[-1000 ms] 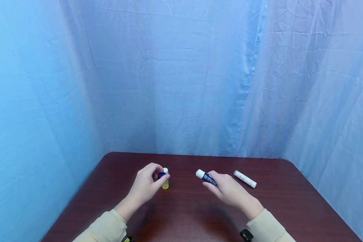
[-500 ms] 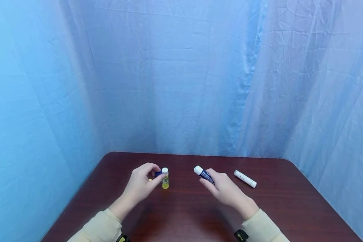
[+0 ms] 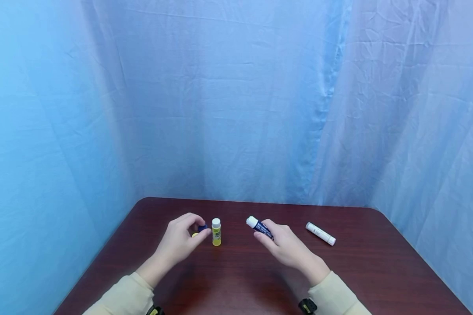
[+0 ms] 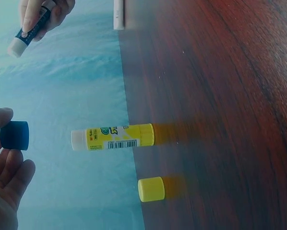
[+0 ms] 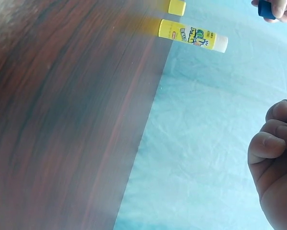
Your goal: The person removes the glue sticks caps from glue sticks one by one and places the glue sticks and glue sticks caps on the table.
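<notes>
My left hand (image 3: 180, 238) pinches a dark blue cap (image 4: 15, 135) between thumb and fingers, held above the table left of a yellow glue stick (image 3: 216, 232). That glue stick stands upright with its white top uncovered. Beside it sits a yellow cap (image 4: 151, 189), mostly hidden behind the left hand in the head view. My right hand (image 3: 291, 248) grips a dark blue glue stick (image 3: 262, 229) in the air, its white end uncovered and pointing up and left. In the right wrist view only a sliver of this glue stick shows past the curled fingers (image 5: 268, 144).
A white capped tube (image 3: 320, 233) lies on its side on the dark red-brown table (image 3: 236, 280), right of the right hand. Blue curtains (image 3: 236, 109) hang behind the table and along both sides.
The left hand has drawn left with the blue cap, uncovering the yellow glue stick from view. The right hand has shifted left with the dark blue glue stick.
</notes>
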Demonstrator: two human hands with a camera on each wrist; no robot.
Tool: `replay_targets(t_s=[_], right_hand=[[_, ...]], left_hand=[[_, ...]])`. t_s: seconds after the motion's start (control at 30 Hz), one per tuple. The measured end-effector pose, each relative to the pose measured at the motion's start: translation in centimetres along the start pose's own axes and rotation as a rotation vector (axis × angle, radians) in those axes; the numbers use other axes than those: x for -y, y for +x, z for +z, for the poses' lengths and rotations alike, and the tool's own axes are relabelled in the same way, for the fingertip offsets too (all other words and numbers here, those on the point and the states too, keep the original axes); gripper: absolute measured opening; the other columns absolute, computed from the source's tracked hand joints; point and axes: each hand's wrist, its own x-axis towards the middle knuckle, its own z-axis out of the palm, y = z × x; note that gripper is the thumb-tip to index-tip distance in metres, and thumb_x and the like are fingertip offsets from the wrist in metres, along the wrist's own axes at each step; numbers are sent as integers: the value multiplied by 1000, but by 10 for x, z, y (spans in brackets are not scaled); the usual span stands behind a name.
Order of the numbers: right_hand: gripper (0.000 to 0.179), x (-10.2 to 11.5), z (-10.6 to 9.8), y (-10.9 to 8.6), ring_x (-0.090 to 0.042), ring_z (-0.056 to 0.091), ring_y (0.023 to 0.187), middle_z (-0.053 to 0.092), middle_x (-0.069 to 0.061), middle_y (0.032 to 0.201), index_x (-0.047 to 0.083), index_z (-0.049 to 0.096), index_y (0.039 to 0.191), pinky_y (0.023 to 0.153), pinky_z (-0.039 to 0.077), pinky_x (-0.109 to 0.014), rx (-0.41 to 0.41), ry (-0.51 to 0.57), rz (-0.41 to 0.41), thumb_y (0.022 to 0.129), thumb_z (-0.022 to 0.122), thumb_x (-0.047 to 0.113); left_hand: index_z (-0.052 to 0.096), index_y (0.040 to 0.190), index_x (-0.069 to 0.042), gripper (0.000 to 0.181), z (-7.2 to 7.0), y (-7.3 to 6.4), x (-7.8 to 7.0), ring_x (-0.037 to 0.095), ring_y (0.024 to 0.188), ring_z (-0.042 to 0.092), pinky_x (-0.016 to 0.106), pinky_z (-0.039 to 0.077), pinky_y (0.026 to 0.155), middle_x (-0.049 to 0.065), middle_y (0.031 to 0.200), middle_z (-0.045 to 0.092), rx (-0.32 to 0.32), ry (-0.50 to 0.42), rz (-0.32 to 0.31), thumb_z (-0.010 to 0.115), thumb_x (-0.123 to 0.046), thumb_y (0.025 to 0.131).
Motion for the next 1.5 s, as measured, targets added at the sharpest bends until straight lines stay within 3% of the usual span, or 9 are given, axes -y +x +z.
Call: replay_targets(t_s=[0.2, 0.5, 0.8, 1.13, 1.5], right_hand=[[17, 2, 6, 4, -5, 49, 60, 52, 12, 74, 27, 57, 99, 54, 46, -27, 18, 26, 26, 105, 55, 42], [20, 7, 18, 12, -5, 50, 60, 52, 11, 72, 25, 56, 97, 55, 47, -27, 80, 67, 87, 105, 55, 44], [23, 11, 22, 18, -6, 48, 58, 50, 9, 70, 23, 56, 97, 54, 45, -27, 149, 104, 125, 105, 53, 45], [26, 10, 29, 21, -8, 51, 61, 53, 7, 72, 21, 57, 100, 57, 47, -28, 230, 93, 159, 105, 54, 47], [24, 11, 39, 24, -8, 51, 60, 55, 7, 72, 20, 59, 100, 57, 46, -27, 300, 64, 178, 104, 58, 43]], left_hand=[[69, 92, -10, 22, -2, -2, 6, 12, 69, 58, 24, 50, 61, 0, 85, 66, 27, 11, -22, 88, -15, 81], [69, 90, -14, 22, -4, -6, 13, 16, 71, 57, 26, 50, 63, 0, 84, 64, 80, 42, -109, 89, -16, 80], [69, 86, -16, 21, -3, -11, 22, 10, 71, 53, 26, 50, 64, -7, 81, 62, 118, 63, -145, 89, -13, 79], [66, 80, -19, 21, -4, -14, 29, 11, 66, 48, 28, 47, 63, -9, 78, 58, 241, 136, -281, 87, -17, 81], [64, 78, -20, 23, -1, -20, 37, 11, 67, 50, 31, 52, 69, -8, 76, 57, 341, 163, -360, 86, -16, 82]])
